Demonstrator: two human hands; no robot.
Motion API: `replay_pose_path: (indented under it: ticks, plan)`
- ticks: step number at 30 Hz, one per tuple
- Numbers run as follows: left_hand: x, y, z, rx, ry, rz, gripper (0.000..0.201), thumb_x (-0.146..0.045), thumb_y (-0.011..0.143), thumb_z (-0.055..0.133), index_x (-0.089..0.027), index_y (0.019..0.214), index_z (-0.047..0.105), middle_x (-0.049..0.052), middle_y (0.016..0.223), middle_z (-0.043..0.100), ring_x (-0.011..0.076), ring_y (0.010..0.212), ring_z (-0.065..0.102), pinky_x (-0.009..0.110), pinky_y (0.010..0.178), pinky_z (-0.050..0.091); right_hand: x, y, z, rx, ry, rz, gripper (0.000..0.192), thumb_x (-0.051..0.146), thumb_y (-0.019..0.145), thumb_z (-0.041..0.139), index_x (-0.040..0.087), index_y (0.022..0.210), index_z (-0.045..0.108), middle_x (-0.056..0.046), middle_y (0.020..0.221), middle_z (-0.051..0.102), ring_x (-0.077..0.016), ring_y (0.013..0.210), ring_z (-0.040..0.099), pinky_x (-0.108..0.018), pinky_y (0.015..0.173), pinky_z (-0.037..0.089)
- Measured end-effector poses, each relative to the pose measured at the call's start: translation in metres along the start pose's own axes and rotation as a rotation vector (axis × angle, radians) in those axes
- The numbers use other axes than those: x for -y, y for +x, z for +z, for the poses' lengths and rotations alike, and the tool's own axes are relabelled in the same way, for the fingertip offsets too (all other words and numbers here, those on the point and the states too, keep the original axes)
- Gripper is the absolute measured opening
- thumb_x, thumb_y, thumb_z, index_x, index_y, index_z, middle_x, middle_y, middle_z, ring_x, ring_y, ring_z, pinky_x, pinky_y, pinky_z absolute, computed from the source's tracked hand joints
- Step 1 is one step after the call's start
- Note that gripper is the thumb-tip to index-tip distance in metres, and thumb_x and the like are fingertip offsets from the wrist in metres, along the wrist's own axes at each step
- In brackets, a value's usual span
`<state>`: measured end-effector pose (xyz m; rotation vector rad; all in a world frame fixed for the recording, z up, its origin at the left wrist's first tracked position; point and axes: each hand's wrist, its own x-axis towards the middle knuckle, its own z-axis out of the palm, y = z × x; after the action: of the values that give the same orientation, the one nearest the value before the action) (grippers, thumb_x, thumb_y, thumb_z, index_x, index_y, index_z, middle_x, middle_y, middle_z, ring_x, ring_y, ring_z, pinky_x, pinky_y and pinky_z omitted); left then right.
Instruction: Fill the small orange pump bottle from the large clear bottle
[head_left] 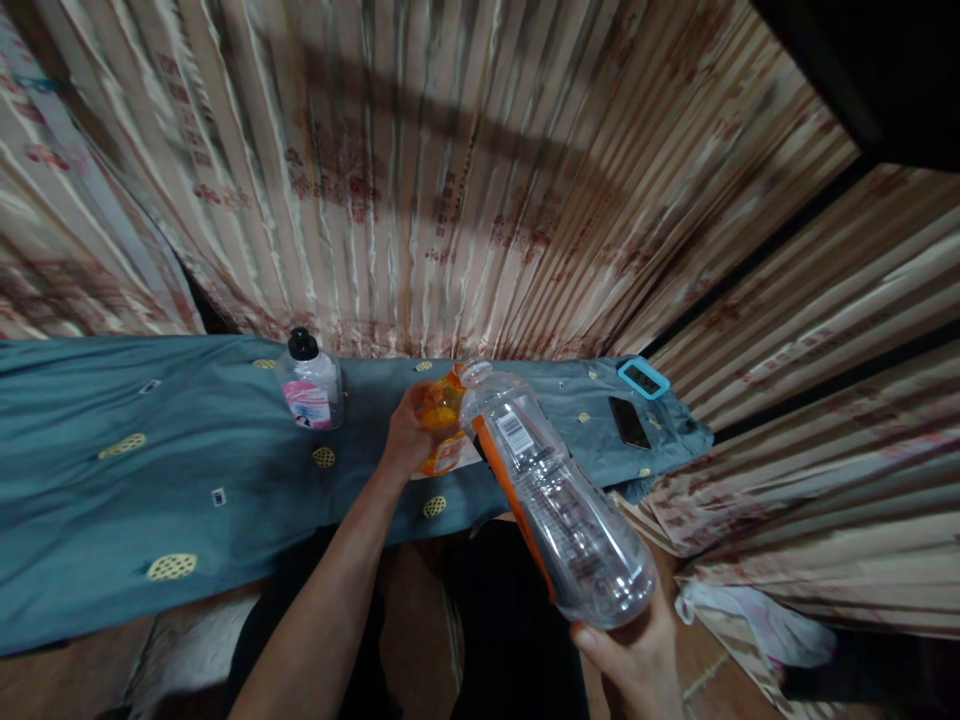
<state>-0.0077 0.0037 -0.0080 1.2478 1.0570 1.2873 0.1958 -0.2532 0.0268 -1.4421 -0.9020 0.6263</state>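
My left hand (409, 435) grips an orange bottle (441, 402) at mid-length of the worktop (225, 425); can't tell if its base rests there. My right hand (637, 655) grasps a big clear bottle (581, 515) by the base, tilted, base out past the front edge, neck right by the orange bottle's top, contact unclear. Black-capped bottle (311, 388) upright left, near back edge. Dark phone (629, 423) and blue-framed device (643, 378) near right end.
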Motion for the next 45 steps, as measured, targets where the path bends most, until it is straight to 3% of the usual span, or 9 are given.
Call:
replay_pose_path:
  ticks: [20, 25, 29, 35, 41, 45]
  plan:
    - [0.006, 0.000, 0.001, -0.027, 0.019, 0.008, 0.068, -0.029, 0.051, 0.091, -0.020, 0.113, 0.065, 0.007, 0.113, 0.074, 0.0297, 0.107, 0.072, 0.047, 0.101, 0.057, 0.009, -0.002, 0.007, -0.039, 0.084, 0.058, 0.103, 0.038, 0.048, 0.101, 0.015, 0.140, 0.062, -0.018, 0.128, 0.078, -0.0397, 0.109, 0.077, -0.042, 0.087, 0.062]
    - [0.005, 0.000, 0.001, -0.017, 0.009, -0.005, 0.068, -0.029, 0.050, 0.091, -0.021, 0.112, 0.064, 0.006, 0.112, 0.074, 0.0288, 0.106, 0.072, 0.046, 0.101, 0.057, 0.017, -0.004, 0.014, -0.094, 0.081, 0.074, 0.098, 0.045, 0.047, 0.101, 0.015, 0.133, 0.066, -0.018, 0.134, 0.074, -0.0424, 0.121, 0.071, -0.045, 0.097, 0.058]
    - [0.002, -0.001, 0.002, -0.026, -0.001, -0.020, 0.066, -0.028, 0.050, 0.090, -0.020, 0.110, 0.064, 0.006, 0.111, 0.074, 0.0293, 0.106, 0.072, 0.047, 0.101, 0.057, 0.018, -0.005, 0.017, -0.139, 0.076, 0.072, 0.103, 0.050, 0.049, 0.100, 0.016, 0.139, 0.062, -0.019, 0.142, 0.069, -0.0429, 0.132, 0.065, -0.045, 0.103, 0.055]
    - [0.001, -0.001, 0.002, -0.022, -0.009, -0.019, 0.067, -0.028, 0.050, 0.090, -0.019, 0.110, 0.064, 0.005, 0.109, 0.074, 0.0290, 0.103, 0.072, 0.048, 0.100, 0.057, 0.012, -0.001, 0.007, -0.041, 0.047, 0.086, 0.107, 0.045, 0.047, 0.102, 0.014, 0.141, 0.060, -0.021, 0.137, 0.073, -0.0441, 0.124, 0.070, -0.045, 0.097, 0.059]
    - [0.001, -0.001, 0.001, -0.002, 0.015, -0.008, 0.069, -0.031, 0.051, 0.091, -0.019, 0.113, 0.063, 0.006, 0.109, 0.073, 0.0281, 0.103, 0.071, 0.046, 0.099, 0.057, 0.032, -0.008, 0.025, -0.167, 0.029, 0.108, 0.102, 0.063, 0.052, 0.097, 0.016, 0.136, 0.064, -0.018, 0.140, 0.071, -0.0408, 0.127, 0.068, -0.043, 0.104, 0.053]
    - [0.004, -0.001, 0.001, -0.005, 0.013, 0.007, 0.066, -0.029, 0.052, 0.091, -0.020, 0.112, 0.064, 0.005, 0.108, 0.074, 0.0275, 0.103, 0.072, 0.044, 0.098, 0.058, 0.041, -0.010, 0.030, -0.153, 0.032, 0.132, 0.108, 0.066, 0.052, 0.096, 0.016, 0.140, 0.061, -0.018, 0.135, 0.073, -0.0390, 0.119, 0.072, -0.042, 0.098, 0.056]
